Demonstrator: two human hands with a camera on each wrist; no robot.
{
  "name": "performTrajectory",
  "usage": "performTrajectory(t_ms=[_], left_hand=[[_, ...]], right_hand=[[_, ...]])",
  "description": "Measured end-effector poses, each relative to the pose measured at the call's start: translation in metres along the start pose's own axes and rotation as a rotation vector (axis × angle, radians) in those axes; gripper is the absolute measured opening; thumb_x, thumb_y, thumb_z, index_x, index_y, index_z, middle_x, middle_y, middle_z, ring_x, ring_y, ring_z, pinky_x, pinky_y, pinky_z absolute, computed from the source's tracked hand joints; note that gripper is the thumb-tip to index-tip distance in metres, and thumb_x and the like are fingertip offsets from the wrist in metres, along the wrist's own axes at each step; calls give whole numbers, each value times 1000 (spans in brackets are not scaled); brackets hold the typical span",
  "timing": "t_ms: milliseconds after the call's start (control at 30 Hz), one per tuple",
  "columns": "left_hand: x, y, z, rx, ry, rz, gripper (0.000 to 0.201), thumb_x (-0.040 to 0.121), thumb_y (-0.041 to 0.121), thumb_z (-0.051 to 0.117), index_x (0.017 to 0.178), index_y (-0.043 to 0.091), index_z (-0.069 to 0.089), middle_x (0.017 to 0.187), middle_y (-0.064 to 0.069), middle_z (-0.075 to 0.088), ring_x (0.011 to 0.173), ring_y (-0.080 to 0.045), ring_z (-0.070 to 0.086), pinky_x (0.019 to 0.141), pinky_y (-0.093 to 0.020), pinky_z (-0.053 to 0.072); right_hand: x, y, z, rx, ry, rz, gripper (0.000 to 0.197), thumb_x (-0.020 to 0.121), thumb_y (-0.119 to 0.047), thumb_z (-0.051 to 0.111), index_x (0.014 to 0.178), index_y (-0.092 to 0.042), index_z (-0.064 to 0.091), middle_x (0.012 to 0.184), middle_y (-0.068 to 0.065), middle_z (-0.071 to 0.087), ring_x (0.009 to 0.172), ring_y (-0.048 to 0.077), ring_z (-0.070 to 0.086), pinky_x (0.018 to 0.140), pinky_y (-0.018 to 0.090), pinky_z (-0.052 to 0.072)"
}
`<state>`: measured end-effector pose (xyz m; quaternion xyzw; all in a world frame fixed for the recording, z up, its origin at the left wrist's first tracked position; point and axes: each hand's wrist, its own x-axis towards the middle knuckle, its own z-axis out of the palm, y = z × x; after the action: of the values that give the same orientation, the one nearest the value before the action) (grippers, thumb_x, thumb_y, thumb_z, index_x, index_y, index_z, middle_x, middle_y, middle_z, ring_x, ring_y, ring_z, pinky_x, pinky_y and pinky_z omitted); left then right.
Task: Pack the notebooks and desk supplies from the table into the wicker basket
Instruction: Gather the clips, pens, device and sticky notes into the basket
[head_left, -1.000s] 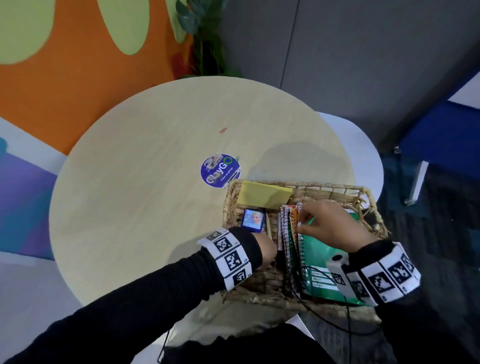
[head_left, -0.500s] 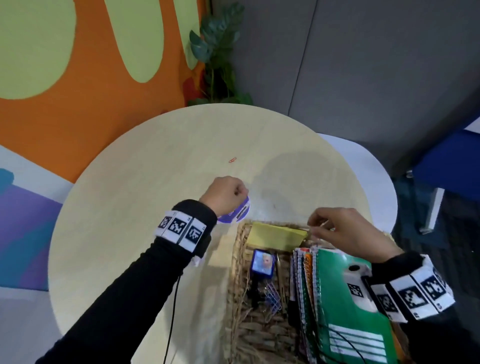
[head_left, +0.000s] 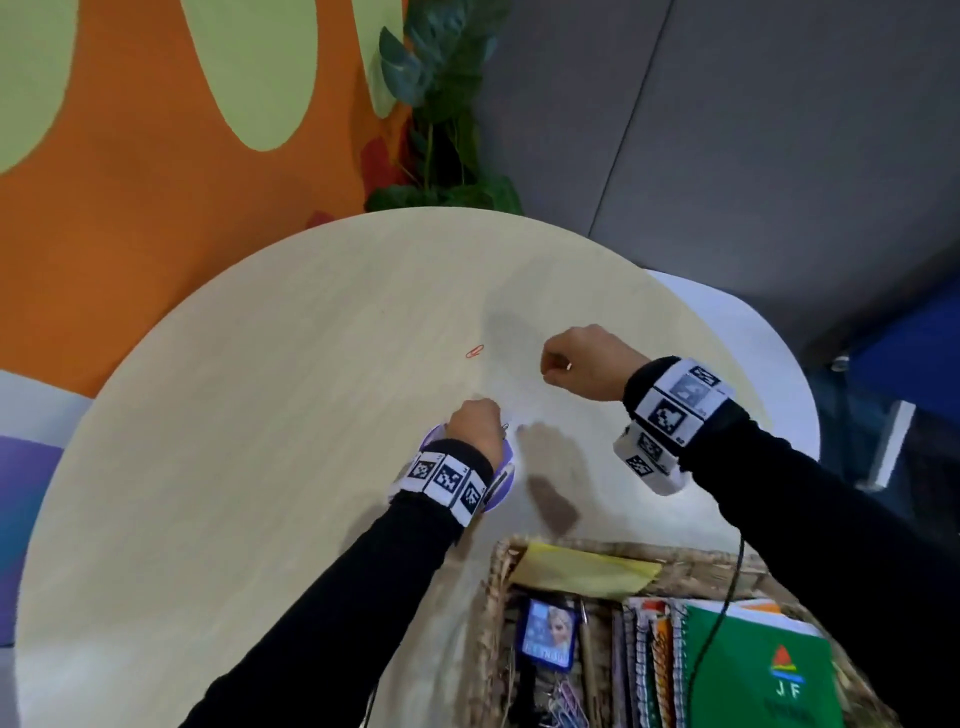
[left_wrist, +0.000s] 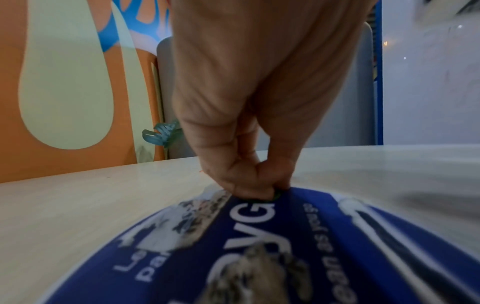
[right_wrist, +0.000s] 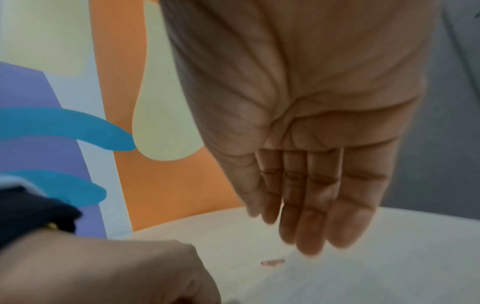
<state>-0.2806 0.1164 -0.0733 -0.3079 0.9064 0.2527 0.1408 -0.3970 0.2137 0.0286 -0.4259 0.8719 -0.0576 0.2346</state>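
- left hand (head_left: 475, 427) pinches the far edge of the round blue sticker (left_wrist: 259, 246), likely to peel it off the tabletop (head_left: 260, 415)
- right hand (right_wrist: 306, 185) flat, empty, reaching for 1 red paper clip (head_left: 474, 351)
- wicker basket (head_left: 498, 571) near right, notebooks (head_left: 748, 670) inside

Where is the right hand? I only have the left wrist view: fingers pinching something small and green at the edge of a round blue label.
Observer: The right hand hovers over the table, beyond the left hand and its small green item. Its fingers are straight and hold nothing.
Operator: Anything loose near it?
Observer: A red paper clip lies on the table close to its fingertips.
Operator: Basket contents?
Observer: The wicker basket, at the near edge, holds a green notebook, more spiral notebooks beside it and a yellow pad.
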Motion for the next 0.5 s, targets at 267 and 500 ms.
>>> performTrajectory(t_ms=[267, 500], left_hand=[[-50, -36, -13, -237, 30, 104, 18, 91, 9, 48, 75, 17, 52, 89, -7, 64, 88, -24, 62, 73, -27, 39], [-130, -109, -5, -378, 158, 15, 22, 82, 17, 67, 70, 28, 53, 59, 13, 54, 70, 7, 54, 60, -6, 37]], right_hand=[[109, -33, 53, 43, 36, -21, 26, 91, -15, 54, 115, -3, 57, 120, 18, 57, 111, 34, 55, 90, 34, 42], [140, -33, 66, -32, -15, 17, 26, 91, -13, 48, 110, 0, 61, 122, 22, 53, 112, 37, 54, 95, 35, 43]])
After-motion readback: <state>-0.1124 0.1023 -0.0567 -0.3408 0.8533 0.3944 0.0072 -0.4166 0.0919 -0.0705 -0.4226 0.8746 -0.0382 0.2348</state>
